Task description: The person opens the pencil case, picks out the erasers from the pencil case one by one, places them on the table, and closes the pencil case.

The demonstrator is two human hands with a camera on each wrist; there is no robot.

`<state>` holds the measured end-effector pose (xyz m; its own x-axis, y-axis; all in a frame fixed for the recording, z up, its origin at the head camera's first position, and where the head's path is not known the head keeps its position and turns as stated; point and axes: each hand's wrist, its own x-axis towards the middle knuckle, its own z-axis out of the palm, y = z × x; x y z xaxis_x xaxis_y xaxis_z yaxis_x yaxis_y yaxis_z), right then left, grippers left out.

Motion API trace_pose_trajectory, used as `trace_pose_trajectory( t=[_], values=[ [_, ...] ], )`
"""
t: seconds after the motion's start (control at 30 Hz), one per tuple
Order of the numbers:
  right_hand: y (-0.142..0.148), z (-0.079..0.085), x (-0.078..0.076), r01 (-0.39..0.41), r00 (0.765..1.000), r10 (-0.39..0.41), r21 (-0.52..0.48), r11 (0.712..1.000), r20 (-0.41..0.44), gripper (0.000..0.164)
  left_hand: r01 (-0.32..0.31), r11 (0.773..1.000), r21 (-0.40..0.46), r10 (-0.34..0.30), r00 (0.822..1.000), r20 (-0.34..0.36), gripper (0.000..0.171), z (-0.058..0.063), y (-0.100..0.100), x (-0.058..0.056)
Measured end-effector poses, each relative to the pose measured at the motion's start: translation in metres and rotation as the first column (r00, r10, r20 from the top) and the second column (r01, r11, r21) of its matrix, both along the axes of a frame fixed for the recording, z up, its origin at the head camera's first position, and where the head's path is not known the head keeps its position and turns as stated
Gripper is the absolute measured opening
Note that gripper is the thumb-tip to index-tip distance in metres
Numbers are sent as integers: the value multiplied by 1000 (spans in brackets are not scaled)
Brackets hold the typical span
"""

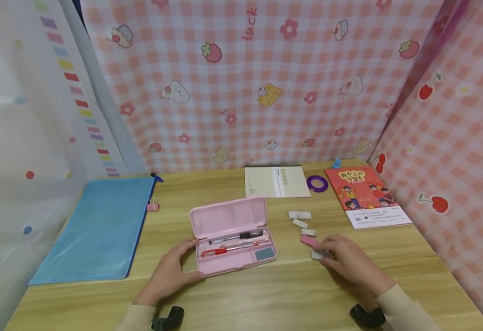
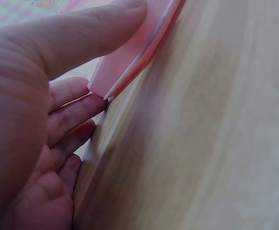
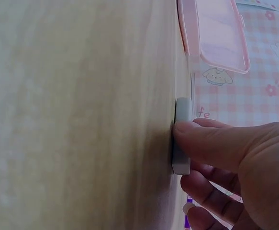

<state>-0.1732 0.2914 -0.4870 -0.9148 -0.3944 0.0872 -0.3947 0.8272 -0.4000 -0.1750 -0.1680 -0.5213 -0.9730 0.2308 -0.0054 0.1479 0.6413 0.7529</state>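
A pink pencil case (image 1: 225, 267) lies with its lid raised on the table. Inside are a black-capped pen (image 1: 241, 236), a red gel pen (image 1: 221, 251), a pale pink pen and a grey-blue block (image 1: 265, 253). My left hand (image 1: 169, 273) holds the case's left end, thumb at the front corner and fingers at the back. With thumb and fingertips, my right hand (image 1: 347, 257) pinches a white eraser (image 3: 182, 165) low at the tabletop. Just behind it lies a pink eraser (image 1: 309, 240), followed by several white erasers (image 1: 299, 215) in a loose row.
A blue folder (image 1: 96, 230) lies at left, beside a pink binder clip (image 1: 152, 205). Along the back are a notebook (image 1: 262, 184), a purple tape ring (image 1: 318, 184) and a small blue object (image 1: 336, 163). A red book (image 1: 363, 193) lies at right; checked cloth hangs behind.
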Motion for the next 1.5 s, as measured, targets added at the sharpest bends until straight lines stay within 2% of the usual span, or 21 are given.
trace_pose_trajectory(
  t=[0.37, 0.53, 0.77, 0.9, 1.0, 1.3, 1.5],
  values=[
    [0, 0, -3, 1, 1000, -1, 6, 1000, 10, 22, -5, 1000, 5, 5, 1000, 6, 89, -1, 0, 0],
    [-6, 6, -2, -8, 999, 8, -13, 1000, -49, 27, -4, 1000, -2, 4, 1000, 4, 89, 0, 0, 0],
    [-53, 19, -2, -132, 987, 126, -52, 990, -103, 28, -7, 1000, -19, 7, 1000, -1, 88, 3, 1, 0],
    [-85, 17, -4, -222, 971, 217, -47, 974, -100, 30, -13, 1000, -17, 14, 1000, 26, 88, 3, 2, 1],
    [-101, 13, -4, -256, 964, 253, -41, 966, -77, 33, -16, 1000, -16, 16, 999, 32, 88, 3, 4, 1],
    [-117, 5, -9, -221, 975, 221, 21, 975, -29, 35, -8, 1000, -10, 8, 1000, 3, 87, 1, 3, 1],
    [-120, 4, -12, -213, 977, 214, 17, 977, -28, 34, -18, 1000, 3, 18, 1000, 18, 87, 0, 2, 1]
  ],
)
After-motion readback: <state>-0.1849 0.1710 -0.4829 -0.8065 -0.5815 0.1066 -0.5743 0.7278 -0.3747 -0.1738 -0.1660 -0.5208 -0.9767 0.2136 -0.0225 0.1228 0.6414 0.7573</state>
